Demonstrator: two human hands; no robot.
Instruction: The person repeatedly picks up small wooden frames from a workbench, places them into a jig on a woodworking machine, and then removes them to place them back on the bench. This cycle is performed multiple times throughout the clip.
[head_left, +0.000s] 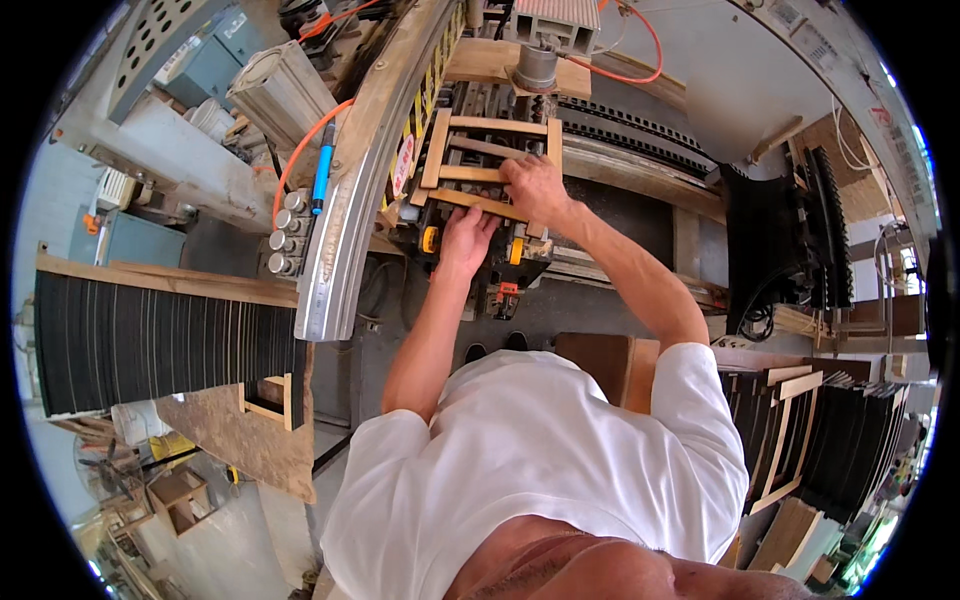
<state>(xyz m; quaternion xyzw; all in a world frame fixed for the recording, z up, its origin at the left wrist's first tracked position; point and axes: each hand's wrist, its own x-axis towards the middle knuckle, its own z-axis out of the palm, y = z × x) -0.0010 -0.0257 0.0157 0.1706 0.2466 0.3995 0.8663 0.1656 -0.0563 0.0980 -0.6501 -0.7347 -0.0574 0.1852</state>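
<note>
A light wooden frame (pixel 437 150) with two side rails and several cross slats lies on the bed of a machine in front of me. My right hand (pixel 538 190) is closed over the frame's near right part, its fingers curled at the end of a cross slat. Along the frame's near side runs another wooden slat (pixel 465 201), tilted down to the right. My left hand (pixel 466 240) is closed at this slat from below, with its fingertips partly hidden. Below the slat, a yellow knob (pixel 430 239) sits left of the machine's front and a second yellow knob (pixel 516 250) on the right.
A metal cylinder (pixel 536 70) hangs over the frame's far end. To the left, a long metal beam (pixel 340 230) carries round knobs (pixel 289 237) and a blue marker (pixel 323 170). Dark frames are stacked at left (pixel 170 345) and right (pixel 850 445). An orange hose (pixel 640 75) loops overhead.
</note>
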